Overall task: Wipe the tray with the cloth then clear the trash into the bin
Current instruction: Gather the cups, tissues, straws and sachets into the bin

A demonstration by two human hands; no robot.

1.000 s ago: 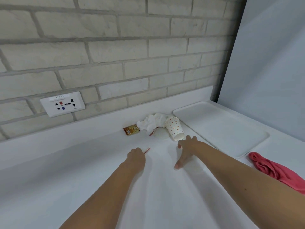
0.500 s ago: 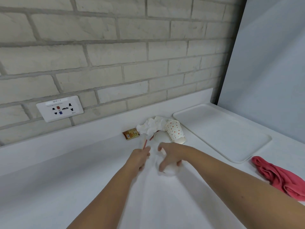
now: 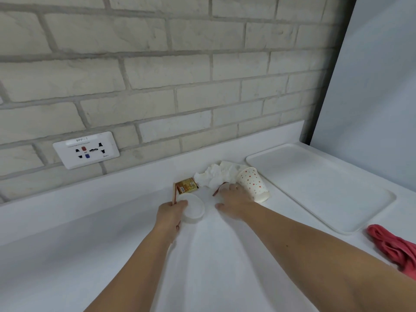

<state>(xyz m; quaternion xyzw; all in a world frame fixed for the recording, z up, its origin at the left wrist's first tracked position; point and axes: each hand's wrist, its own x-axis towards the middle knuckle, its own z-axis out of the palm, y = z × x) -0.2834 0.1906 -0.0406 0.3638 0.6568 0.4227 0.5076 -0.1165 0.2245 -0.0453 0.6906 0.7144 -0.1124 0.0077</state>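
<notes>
My left hand [image 3: 170, 213] grips a round white lid [image 3: 194, 209] and a thin red stick [image 3: 173, 194] that points toward the wall. My right hand [image 3: 235, 200] reaches forward, fingers stretched out onto a second white lid [image 3: 222, 188] with another red stick [image 3: 215, 192] beside it. Just right of those fingers a dotted paper cup [image 3: 254, 183] lies on its side. Crumpled white tissue [image 3: 215, 174] and a gold sachet [image 3: 186, 186] sit behind. The white tray [image 3: 315, 183] lies at right, with the pink cloth [image 3: 396, 246] bunched near its front corner. No bin is in view.
All of this is on a white counter [image 3: 112, 244] against a brick wall with a raised back ledge. A wall socket [image 3: 86, 149] sits at the left. A pale panel [image 3: 371, 86] rises behind the tray at the right.
My right hand picked a white lid off the counter and passed it to my left hand, then reached on to the lid by the cup. My left hand moved forward with the stick.
</notes>
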